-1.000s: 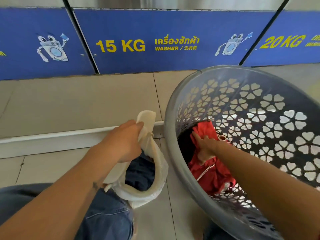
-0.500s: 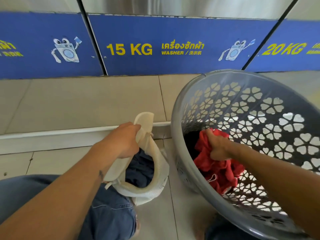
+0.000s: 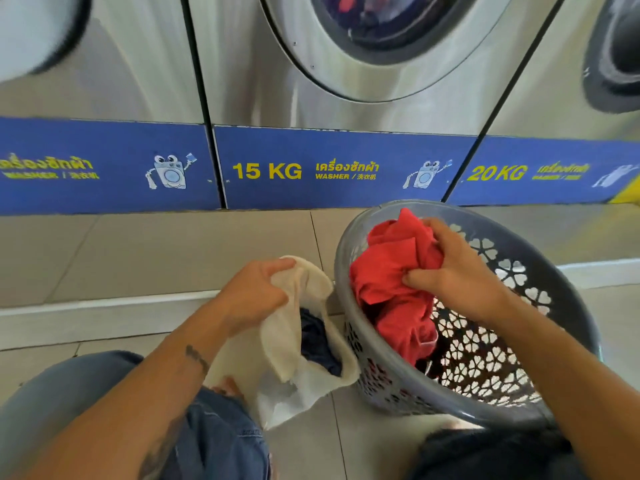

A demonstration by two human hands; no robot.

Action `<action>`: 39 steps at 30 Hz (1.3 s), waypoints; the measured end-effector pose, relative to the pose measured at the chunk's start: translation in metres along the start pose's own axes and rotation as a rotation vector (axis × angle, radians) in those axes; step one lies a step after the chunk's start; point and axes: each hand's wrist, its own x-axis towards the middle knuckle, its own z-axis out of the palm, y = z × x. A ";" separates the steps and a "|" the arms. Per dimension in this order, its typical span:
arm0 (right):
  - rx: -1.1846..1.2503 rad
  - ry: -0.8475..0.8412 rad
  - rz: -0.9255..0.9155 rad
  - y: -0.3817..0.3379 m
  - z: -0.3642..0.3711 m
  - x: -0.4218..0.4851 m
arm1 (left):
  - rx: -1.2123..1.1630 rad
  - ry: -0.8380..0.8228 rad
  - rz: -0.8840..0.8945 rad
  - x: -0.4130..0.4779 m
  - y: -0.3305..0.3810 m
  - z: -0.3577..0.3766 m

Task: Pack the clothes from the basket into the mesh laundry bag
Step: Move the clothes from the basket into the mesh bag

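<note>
Right hand (image 3: 460,271): fingers curled round red garment (image 3: 391,289), bunched above grey basket (image 3: 568,306) rim.
Left hand (image 3: 252,296): gripped cream mesh bag (image 3: 287,341) mouth, dark clothes (image 3: 317,341) inside.
Bag position: just left of basket, on floor.

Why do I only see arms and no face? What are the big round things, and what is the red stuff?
The camera sits on the person's head and looks down, so you see what they see: their own two arms. There is no robot here. The big round things are doors of washing machines; the blue strip below says 15 KG. On the tiled floor is a grey basket with flower-shaped holes. The right hand grips a red piece of clothing at the basket's top. The left hand holds open a cream mesh laundry bag, with dark blue cloth inside. The red one probably goes in next.
</note>
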 end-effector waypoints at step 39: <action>0.252 -0.322 0.250 0.051 0.075 0.006 | -0.302 0.021 0.157 -0.026 0.041 -0.026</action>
